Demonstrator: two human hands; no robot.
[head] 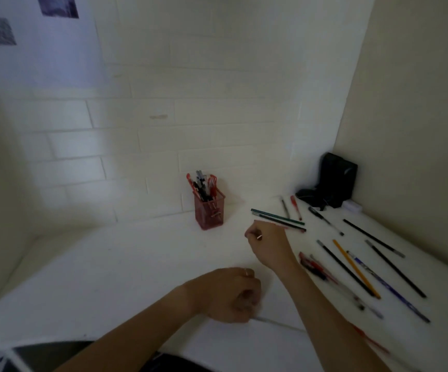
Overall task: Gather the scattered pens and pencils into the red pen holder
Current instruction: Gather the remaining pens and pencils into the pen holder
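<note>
The red mesh pen holder (208, 213) stands upright by the back wall with several pens in it. To its right, my right hand (268, 244) has its fingers pinched on a red pencil (296, 229) that lies beside two dark green pencils (276, 217). Near the table's front, my left hand (230, 296) is curled shut, and a pale pen (273, 323) sticks out from under it to the right. Several pens and pencils are scattered on the right: a yellow pencil (355, 267), a blue pen (386, 285), black pencils (394, 268) and red pens (312, 265).
A black case (335, 181) and a small white eraser (351, 206) sit in the back right corner. Walls close the white table (136, 264) at the back and right. Another red pen (370, 340) lies by my right forearm near the front edge.
</note>
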